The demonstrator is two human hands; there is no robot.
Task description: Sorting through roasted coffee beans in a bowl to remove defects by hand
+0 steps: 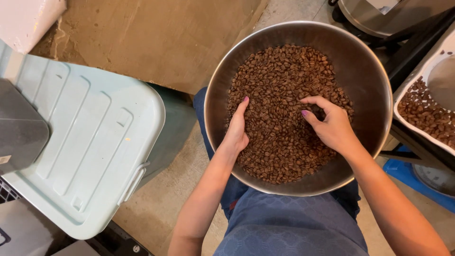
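We are resting our left hand (pixel 235 135) flat and released on the coffee beans (pixel 279 123) — steadying the steel bowl (pixel 365 71) — while our right hand (pixel 332 125) is pinching 1 or 2 beans.

— Any labels or packages?
— One small white label (pixel 4 160), on the dark grey box (pixel 21 128) at the far left edge.
— Signs, screens?
— None that I can make out.
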